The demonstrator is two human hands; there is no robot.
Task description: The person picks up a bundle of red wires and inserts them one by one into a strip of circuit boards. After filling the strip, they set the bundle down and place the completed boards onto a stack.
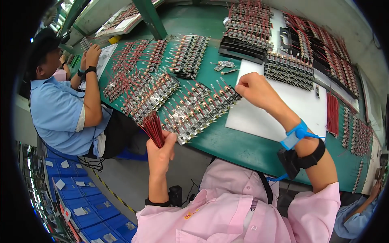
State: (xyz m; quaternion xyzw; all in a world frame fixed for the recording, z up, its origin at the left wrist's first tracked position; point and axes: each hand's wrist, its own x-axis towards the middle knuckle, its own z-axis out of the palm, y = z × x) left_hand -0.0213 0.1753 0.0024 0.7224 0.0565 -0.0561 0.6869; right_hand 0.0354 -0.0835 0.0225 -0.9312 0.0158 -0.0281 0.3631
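At far left, a co-worker in a light blue short-sleeved shirt (56, 113) sat at the green-topped workbench (243, 150), both hands raised over a white sheet near the bench's far edge. Stacked blue plastic bins (87, 210) stood on the floor below and behind that person.

The wearer's left hand (161, 152) was held upright off the near edge of the bench, its fingers clenched around the lower end of a bundle of thin red wires (154, 128); the wires fanned upward from the fist and their tips overlapped the nearest row of parts.

Across the bench top lay fanned rows of small circuit boards with red leads (190, 111), each row overlapping the next, running from the co-worker's side toward the middle. More such rows lay farther back, near a green post.

The right hand (253, 90) hovered over the right end of the nearest row, at the edge of a white rectangular mat (283, 109). Its fingers were pinched together at the tips; whether they gripped a wire or a board could not be told. A blue wrist strap with a coiled cord (298, 133) and a black band circled that forearm.

At right, black plastic trays (243, 48) held further boards, and a loose sheaf of red wires (332, 113) lay on the mat's far side, well apart from the hand.
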